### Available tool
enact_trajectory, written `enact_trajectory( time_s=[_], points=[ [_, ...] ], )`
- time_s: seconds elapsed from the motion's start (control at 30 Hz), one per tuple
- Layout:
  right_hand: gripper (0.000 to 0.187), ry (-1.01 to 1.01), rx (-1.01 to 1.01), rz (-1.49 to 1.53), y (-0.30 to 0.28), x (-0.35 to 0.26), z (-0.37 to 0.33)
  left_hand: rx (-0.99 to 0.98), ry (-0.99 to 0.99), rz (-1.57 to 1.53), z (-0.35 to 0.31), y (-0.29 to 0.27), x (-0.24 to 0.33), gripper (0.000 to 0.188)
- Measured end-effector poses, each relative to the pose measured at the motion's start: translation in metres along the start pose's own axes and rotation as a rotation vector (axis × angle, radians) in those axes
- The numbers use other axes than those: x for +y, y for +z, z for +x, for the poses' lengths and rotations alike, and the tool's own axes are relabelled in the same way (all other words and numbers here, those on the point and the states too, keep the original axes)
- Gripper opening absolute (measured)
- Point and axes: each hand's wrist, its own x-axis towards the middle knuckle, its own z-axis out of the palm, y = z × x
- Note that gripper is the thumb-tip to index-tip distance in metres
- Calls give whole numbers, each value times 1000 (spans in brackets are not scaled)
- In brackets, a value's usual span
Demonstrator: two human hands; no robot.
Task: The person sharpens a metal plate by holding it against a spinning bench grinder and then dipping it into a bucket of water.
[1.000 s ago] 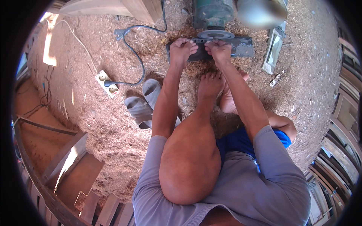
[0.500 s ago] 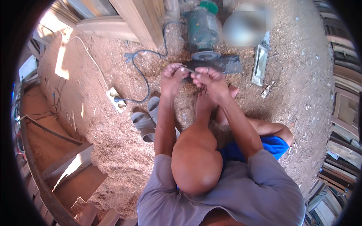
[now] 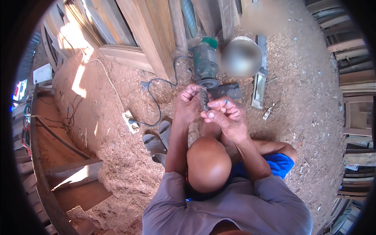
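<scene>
Between my hands is a short, flat grey metal blade (image 3: pixel 204 100) with a row of dark slots. It points away from me, with its broad face turned up. My left hand (image 3: pixel 187 103) pinches its far left edge with thumb and fingers. At the near end, my right hand (image 3: pixel 232 119) grips it between thumb and fingertips. Just beyond my hands lies a green electric grinder (image 3: pixel 205 64) with a grey grinding wheel (image 3: pixel 208 83) facing me. Whether the wheel is turning cannot be made out.
A dark slab (image 3: pixel 228 91) lies by the wheel, with a round bucket (image 3: pixel 241 58) right of the grinder. A power strip (image 3: pixel 130 121), a dark cord (image 3: pixel 159 102) and sandals (image 3: pixel 155 145) lie left. Wooden frames (image 3: pixel 160 47) stand at the back; shavings cover the floor.
The blade has been drawn nearer to me and turned from edge-on to show its slotted face. My right hand has come back toward my body. The view has shifted.
</scene>
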Motion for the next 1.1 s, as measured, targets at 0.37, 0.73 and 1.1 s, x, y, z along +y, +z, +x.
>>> enact_trajectory(
  time_s=[0.37, 0.73, 1.1],
  points=[
    [15, -105, 89, 51, -7, -5, -15, -55, -80, -155, -8, 14, -6, 10],
    [13, -88, 137, 60, 0, -2, -14, -26, -81, -175, -11, 11, -11, 7],
    [9, 100, 162, -111, -22, 0, -9, -60, 28, -318, -7, 10, 12, 25]
  ],
)
